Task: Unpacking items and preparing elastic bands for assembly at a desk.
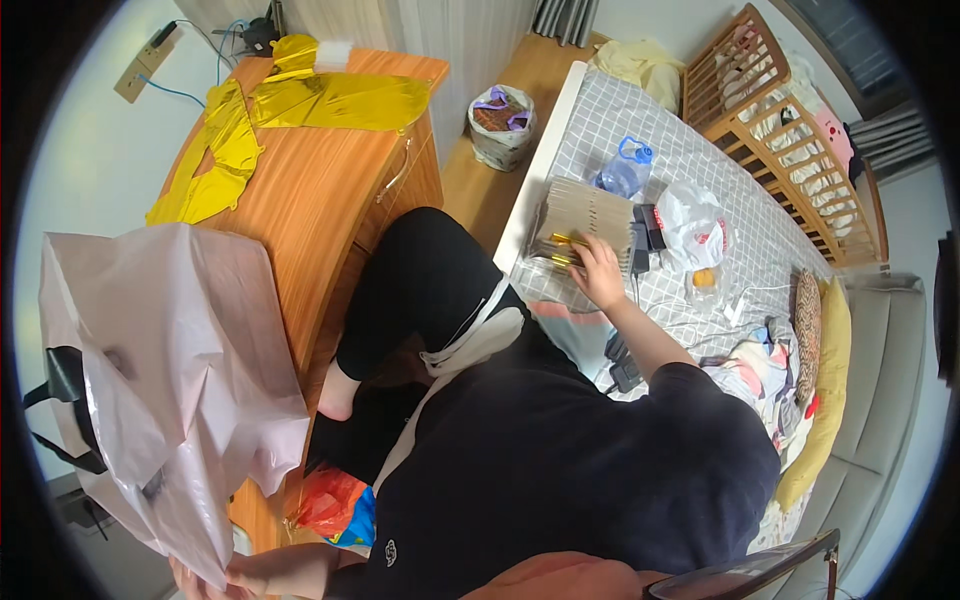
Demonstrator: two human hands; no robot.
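Note:
At the lower left my left hand (225,577) is closed on the bottom edge of a large pale pink plastic bag (185,330), which partly hides its fingers. A black strap (68,385) shows at the bag's left side. Over on the bed, my right hand (598,272) rests at a stack of brown cardboard-like pieces (585,215), its fingertips around a small gold-coloured strip (568,240). Flat yellow-gold foil shapes (335,103) lie spread across the wooden desk (310,180) on the left.
On the checked bed (610,105) stand a blue-topped clear bottle (627,172), a white plastic bag (690,225) and dark boxes (645,230). A lined waste bin (501,127) sits on the floor between desk and bed. A wooden crib (780,140) stands beyond. My bent leg (420,290) is beside the desk.

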